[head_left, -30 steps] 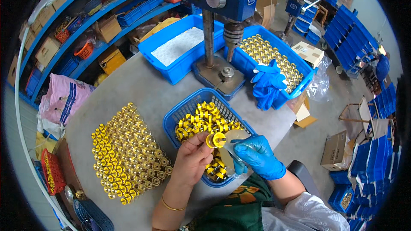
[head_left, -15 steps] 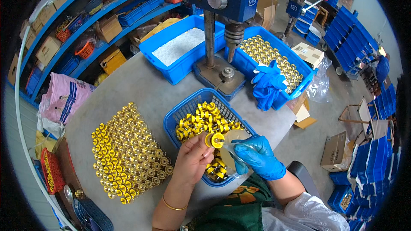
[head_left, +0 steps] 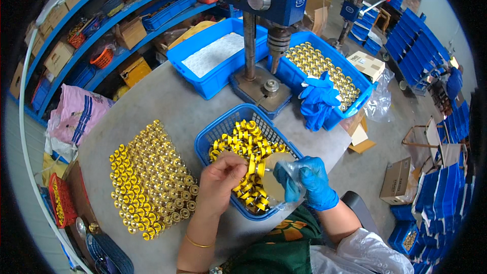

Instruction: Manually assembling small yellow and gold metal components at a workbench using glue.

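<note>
My bare left hand (head_left: 222, 178) is closed in a pinch on a yellow spool-like part (head_left: 252, 164), held edge-on above a blue mesh basket (head_left: 203, 133). Many similar yellow parts (head_left: 244, 133) with dark metal pins lie heaped in that basket. In a blue glove, my right hand (head_left: 315, 182) grips a clear, soft plastic squeeze bottle (head_left: 294, 172), its narrow tip pointing at the yellow part. Whether the tip touches it, I cannot tell. A pale translucent round piece (head_left: 273, 185) shows behind the bottle, over the basket's right side.
Rows of yellow-and-gold parts (head_left: 152, 182) stand on the grey table (head_left: 104, 142) at left. Behind the basket stands a blue drill press (head_left: 269, 1). A blue bin (head_left: 205, 89) flanks it, and another bin (head_left: 332, 120) holds gold parts and blue gloves (head_left: 319, 101).
The yellow part in my left hand has turned from face-up to edge-on. My right hand has shifted slightly right and rotated, with the bottle still in it.
</note>
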### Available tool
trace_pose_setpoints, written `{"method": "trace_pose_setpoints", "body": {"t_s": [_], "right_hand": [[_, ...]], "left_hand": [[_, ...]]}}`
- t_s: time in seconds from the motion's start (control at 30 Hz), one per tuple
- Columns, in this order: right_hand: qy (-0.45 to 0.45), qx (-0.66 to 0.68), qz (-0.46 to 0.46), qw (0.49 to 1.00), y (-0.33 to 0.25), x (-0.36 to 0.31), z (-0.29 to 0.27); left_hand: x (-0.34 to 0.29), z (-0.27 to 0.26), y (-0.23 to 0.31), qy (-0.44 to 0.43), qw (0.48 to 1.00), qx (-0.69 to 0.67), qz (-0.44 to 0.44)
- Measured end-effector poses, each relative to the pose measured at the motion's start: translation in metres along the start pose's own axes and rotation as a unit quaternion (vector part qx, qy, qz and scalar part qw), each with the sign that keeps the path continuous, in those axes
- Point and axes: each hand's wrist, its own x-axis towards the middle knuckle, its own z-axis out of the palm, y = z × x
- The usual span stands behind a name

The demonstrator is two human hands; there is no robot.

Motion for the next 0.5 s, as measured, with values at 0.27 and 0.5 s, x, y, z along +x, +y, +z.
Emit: {"method": "trace_pose_setpoints", "body": {"t_s": [0.27, 0.5], "right_hand": [[-0.016, -0.217, 0.012, 0.976, -0.006, 0.020, 0.017], [0.096, -0.059, 0.066, 0.991, -0.015, 0.016, 0.021]], "left_hand": [[-0.001, 0.015, 0.019, -0.006, 0.954, 0.264, 0.142], [-0.007, 0.023, 0.004, 0.036, 0.950, 0.251, 0.184]]}}
